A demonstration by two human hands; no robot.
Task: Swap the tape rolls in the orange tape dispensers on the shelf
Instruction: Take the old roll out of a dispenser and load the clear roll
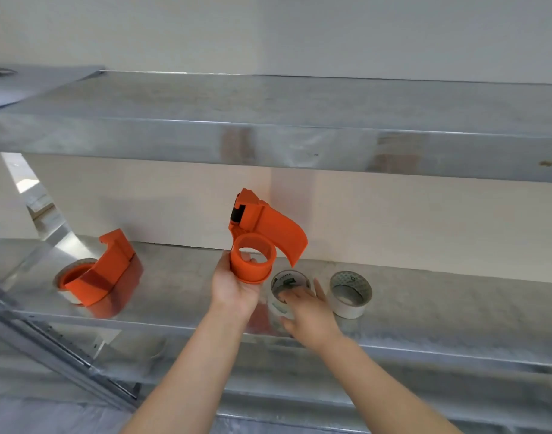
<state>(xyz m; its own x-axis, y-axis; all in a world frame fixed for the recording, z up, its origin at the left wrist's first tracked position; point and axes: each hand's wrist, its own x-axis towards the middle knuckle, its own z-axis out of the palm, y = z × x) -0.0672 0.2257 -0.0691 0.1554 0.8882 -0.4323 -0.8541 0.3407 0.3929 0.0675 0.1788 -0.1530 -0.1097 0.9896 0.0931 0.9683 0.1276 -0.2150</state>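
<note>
Head view: two dispensers (268, 233) (105, 274), three rolls (278, 306) (346, 308) (63, 294); left hand (234, 289), right hand (309, 314) grip one each.

The right hand (306, 311) is smeared by motion, so whether it grips the tape roll (288, 278) cannot be told; it covers the roll's six o'clock side, print unreadable. Fingers of the left hand (234, 286) are mostly hidden behind the held dispenser (262, 227). At nine o'clock, the second dispenser (108, 270) covers part of the loaded roll (65, 292)
</note>
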